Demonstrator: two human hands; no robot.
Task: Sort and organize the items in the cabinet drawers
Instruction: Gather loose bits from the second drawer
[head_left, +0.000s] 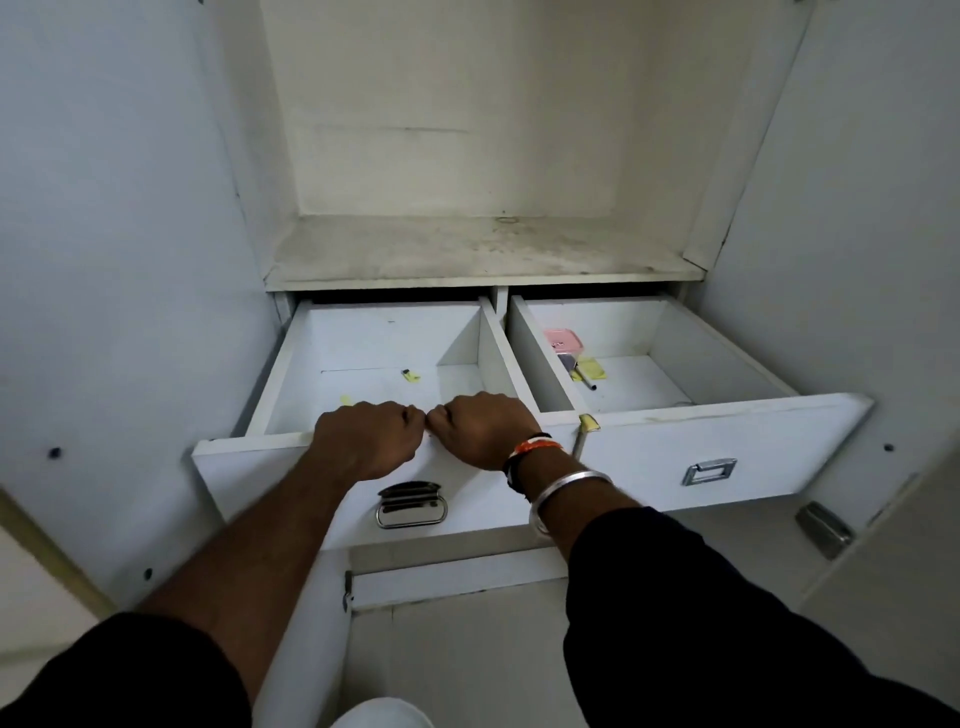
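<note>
Together at the left drawer (270, 467)
Left grip (370, 437) and right grip (484, 429) curl over its front edge (knuckles touching).

We saw a dim, greyish picture under soft, even light. The left drawer (363, 338) held mild shadow along its walls, its chrome handle (411, 504) caught small glare, the wide lens bowed the cabinet doors (104, 260) outward, and the near sleeves (727, 649) looked soft.

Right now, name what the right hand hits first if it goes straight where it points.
Probably the back wall of the open white left drawer; the right hand seems to clear the small yellow scrap, but depth is unclear.
</note>
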